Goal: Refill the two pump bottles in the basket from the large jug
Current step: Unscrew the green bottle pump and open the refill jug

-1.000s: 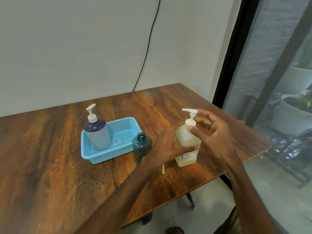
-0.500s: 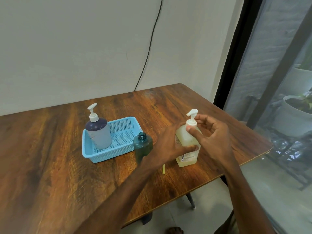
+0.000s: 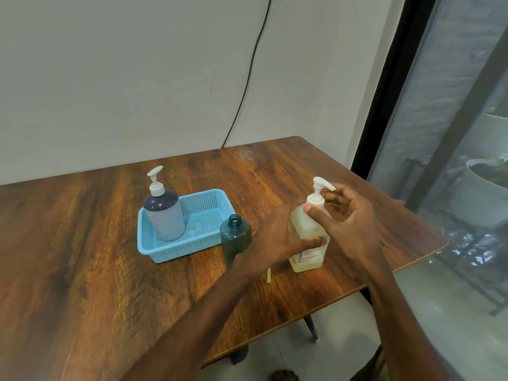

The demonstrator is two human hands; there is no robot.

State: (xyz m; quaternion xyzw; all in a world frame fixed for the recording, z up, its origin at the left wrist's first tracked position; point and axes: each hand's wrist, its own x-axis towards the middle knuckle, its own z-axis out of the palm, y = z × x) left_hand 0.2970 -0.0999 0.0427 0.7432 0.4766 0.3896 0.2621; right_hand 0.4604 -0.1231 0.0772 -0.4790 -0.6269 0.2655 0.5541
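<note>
The large jug, pale yellow with a white pump top, stands near the table's right front. My left hand grips its body from the left, thumb across the front. My right hand pinches the white pump collar, thumb at the neck, fingers behind the nozzle. A dark teal bottle with an open neck and no pump stands on the table just left of my left hand. A grey-blue pump bottle with a dark shoulder stands upright in the left end of the light blue basket.
A thin yellow stick lies on the wooden table in front of the jug. The table's right edge is close to the jug. A black cable hangs down the wall behind. Glass panels and plant pots stand at the right.
The pump nozzle on the jug has turned from pointing left to pointing right under my right hand's fingers. My left hand has kept its hold on the jug.
</note>
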